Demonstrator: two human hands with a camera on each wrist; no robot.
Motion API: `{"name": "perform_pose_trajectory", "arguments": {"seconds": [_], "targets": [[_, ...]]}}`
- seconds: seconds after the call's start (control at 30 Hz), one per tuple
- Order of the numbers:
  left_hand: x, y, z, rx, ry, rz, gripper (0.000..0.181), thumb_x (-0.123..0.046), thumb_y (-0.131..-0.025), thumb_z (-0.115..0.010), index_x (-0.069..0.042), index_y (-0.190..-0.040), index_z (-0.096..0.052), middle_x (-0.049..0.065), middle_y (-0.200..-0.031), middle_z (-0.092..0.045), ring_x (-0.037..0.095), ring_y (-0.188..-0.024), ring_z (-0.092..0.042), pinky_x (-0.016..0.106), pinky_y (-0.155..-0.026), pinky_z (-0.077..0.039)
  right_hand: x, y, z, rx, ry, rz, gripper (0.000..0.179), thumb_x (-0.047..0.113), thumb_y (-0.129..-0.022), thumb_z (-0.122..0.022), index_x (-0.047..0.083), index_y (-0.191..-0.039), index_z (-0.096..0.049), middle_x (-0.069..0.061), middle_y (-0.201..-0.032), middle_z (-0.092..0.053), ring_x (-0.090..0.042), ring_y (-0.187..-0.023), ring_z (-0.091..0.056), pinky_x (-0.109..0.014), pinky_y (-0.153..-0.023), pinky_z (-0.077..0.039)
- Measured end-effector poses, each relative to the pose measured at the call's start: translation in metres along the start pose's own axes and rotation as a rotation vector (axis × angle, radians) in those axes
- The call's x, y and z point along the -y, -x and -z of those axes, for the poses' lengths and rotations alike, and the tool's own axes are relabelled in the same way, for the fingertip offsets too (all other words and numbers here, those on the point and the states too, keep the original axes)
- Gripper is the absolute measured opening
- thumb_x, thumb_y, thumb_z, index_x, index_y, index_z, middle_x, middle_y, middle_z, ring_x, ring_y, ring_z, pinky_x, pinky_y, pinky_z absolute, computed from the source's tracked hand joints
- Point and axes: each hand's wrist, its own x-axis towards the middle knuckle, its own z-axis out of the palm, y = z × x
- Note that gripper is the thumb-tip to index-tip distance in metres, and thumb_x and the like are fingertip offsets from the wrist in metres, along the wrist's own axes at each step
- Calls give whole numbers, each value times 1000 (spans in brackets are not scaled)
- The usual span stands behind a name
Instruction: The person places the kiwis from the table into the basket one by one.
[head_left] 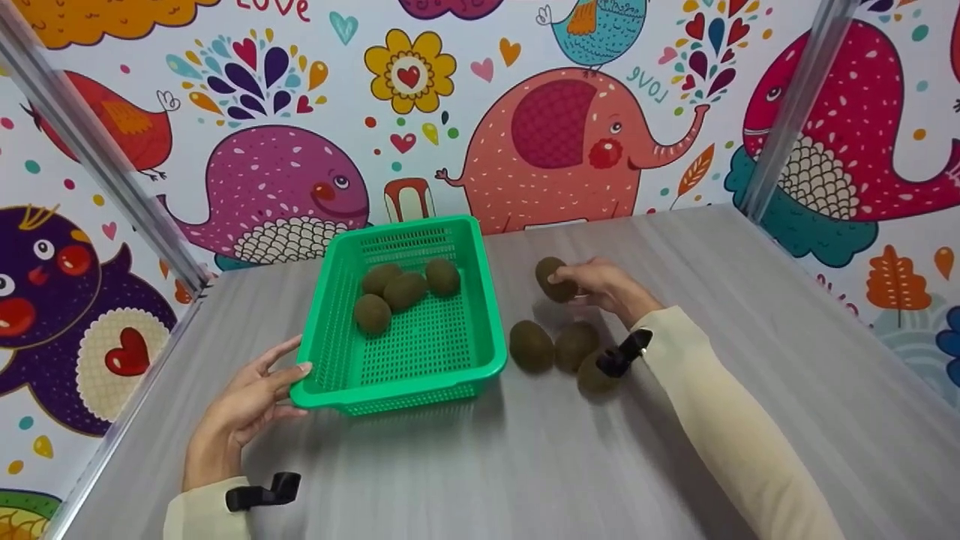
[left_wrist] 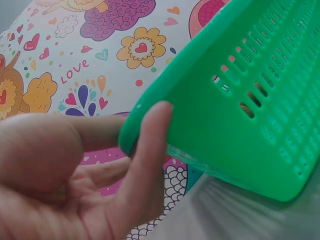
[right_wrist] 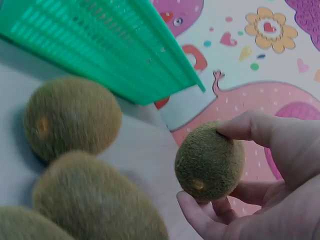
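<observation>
Four fuzzy brown oval kiwis (head_left: 406, 291) lay inside the green perforated plastic basket (head_left: 397, 393), on the grey wood-grain table (head_left: 420, 480). From where I stood, left hand (head_left: 244, 401) pinched the basket's rim close to its near-left corner. Right hand (head_left: 604, 285) pinched one more fuzzy brown kiwi (head_left: 551, 276) between thumb and fingers, held above the table, right of the basket. Three loose brown kiwis (head_left: 532, 347) clustered nearer me, beside the basket; a black plastic wrist mount (head_left: 625, 352) partly hid one.

The head view looked forward and down at the green plastic basket (head_left: 405, 394), the wrist views closely from its left and right, both catching the flower print (left_wrist: 141, 47) behind it.
</observation>
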Motion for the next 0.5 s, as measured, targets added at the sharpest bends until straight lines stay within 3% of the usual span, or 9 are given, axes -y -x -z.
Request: {"name": "perform_pose_trajectory", "arguments": {"seconds": [0.23,0.5], "targets": [[2,1,2,-10,-24,14,74,-28,-103,-58,-13,-162,-14,-5,-100,-71,10,-87,-73,32,-72,-63,9,6,-13,8,-35,64,45,27,-93,-70,0,-128,-60,-9,-121,-52,-26,-116,-52,-39,-109,-50],[1,-3,1,-1,-15,2,74,-25,-104,-56,-12,-162,-12,-6,-100,-71,9,-87,-72,31,-70,-63,27,18,-24,51,-121,99,62,28,-96,-65,2,-142,-33,-13,-139,-40,-31,-128,-49,-39,-108,-51]]}}
